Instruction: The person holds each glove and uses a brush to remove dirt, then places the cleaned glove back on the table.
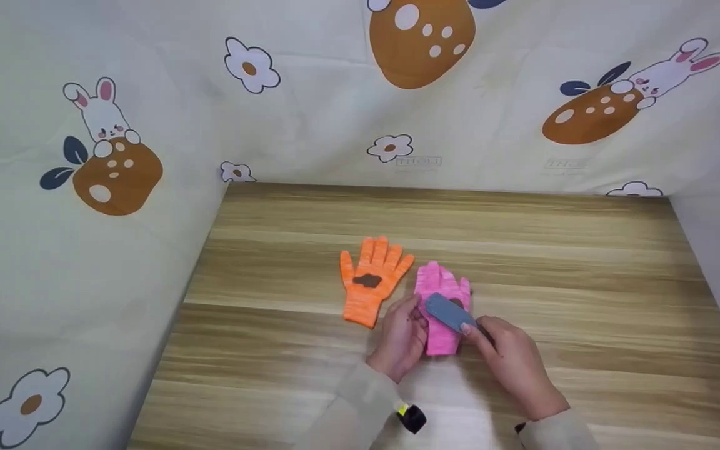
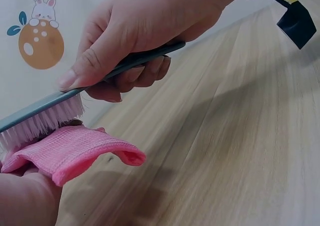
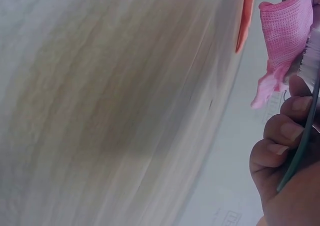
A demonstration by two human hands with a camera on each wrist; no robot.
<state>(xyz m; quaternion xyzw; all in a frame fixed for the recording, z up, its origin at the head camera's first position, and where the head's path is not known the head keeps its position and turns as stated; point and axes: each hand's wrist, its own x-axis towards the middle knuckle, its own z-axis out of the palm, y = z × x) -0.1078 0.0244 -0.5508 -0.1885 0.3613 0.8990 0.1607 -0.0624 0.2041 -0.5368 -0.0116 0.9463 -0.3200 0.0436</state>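
Note:
In the head view a pink knitted glove point(image 1: 442, 340) with a dark patch lies over my left hand point(image 1: 402, 340), which holds it at its left edge, some fingers hidden beneath. My right hand point(image 1: 513, 359) grips the handle of a grey-blue brush point(image 1: 450, 311), thumb along its back. White bristles point(image 2: 47, 120) press onto the pink glove point(image 2: 85, 148) in the left wrist view, and the cuff hangs above the table. From the right wrist, curled fingers point(image 3: 282, 131) show around the thin brush handle point(image 3: 302, 148), beside the pink glove point(image 3: 287, 33).
An orange glove point(image 1: 366, 306) with a dark patch lies flat on the wood-grain table point(image 1: 260, 350), left of the pink one. Pale cloth walls point(image 1: 310, 125) with rabbit and flower prints enclose the back and sides. A small black device point(image 1: 411, 417) hangs at the left wrist.

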